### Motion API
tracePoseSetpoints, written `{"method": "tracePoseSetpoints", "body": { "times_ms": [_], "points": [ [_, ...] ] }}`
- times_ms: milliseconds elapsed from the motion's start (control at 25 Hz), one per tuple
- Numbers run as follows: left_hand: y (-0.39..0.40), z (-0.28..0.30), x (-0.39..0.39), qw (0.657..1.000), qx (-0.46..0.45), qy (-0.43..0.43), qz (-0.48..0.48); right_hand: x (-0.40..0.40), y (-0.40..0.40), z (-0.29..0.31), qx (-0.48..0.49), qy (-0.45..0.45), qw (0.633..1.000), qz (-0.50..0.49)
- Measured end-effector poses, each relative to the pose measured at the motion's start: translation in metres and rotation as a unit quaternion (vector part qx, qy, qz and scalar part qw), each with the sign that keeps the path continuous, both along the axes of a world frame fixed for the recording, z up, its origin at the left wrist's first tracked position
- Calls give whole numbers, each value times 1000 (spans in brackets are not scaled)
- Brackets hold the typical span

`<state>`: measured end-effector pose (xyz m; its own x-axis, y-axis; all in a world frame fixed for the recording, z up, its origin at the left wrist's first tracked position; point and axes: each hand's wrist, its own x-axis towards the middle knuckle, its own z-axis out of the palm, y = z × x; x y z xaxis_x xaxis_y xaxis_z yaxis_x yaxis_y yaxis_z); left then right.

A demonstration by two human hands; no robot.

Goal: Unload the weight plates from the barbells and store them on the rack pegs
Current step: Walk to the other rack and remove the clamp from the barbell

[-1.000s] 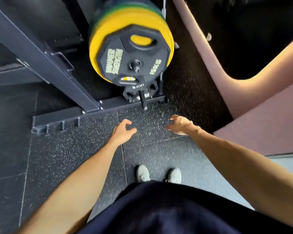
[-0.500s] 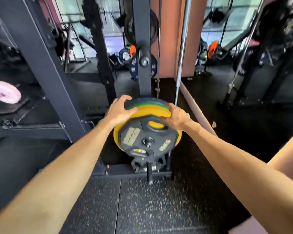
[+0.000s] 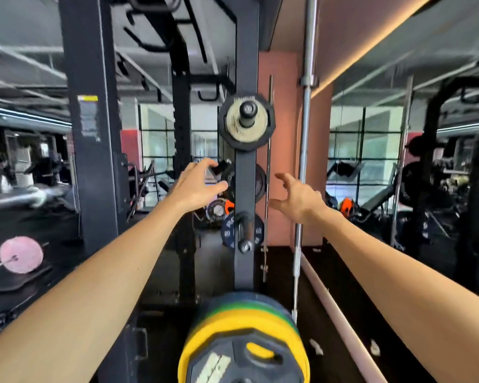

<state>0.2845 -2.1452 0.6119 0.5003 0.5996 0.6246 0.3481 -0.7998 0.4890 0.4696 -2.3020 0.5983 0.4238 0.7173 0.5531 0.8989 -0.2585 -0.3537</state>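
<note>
Both hands have lifted off the yellow plate stack [image 3: 244, 338], now stored low at 6 o'clock on the rack post [image 3: 245, 189], left hand [image 3: 197, 186] and right hand [image 3: 296, 199] spread wide and empty, so I judge they next fetch another plate.

Below the hands [image 3: 197, 186], a black plate [image 3: 244, 360] fronts yellow, green and blue plates. Above them, a black plate with pale centre [image 3: 246, 121]. Far left, a pink plate [image 3: 20, 254].
</note>
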Motion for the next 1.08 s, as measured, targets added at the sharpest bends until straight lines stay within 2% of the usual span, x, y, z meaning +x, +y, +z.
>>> {"method": "tracePoseSetpoints", "body": {
  "times_ms": [320,480,680,800,1080],
  "points": [
    [2,79,8,997,65,-6,36,21,-12,101,57,-71,995,-32],
    [6,97,13,995,71,-14,62,30,-6,112,56,-88,994,-41],
    [26,106,31,993,73,13,90,42,20,110,55,-51,997,-7],
    [55,116,52,991,83,26,104,59,47,114,57,-43,997,-14],
    [134,140,112,991,80,6,108,104,133,145,74,-94,992,-40]
  ]
}}
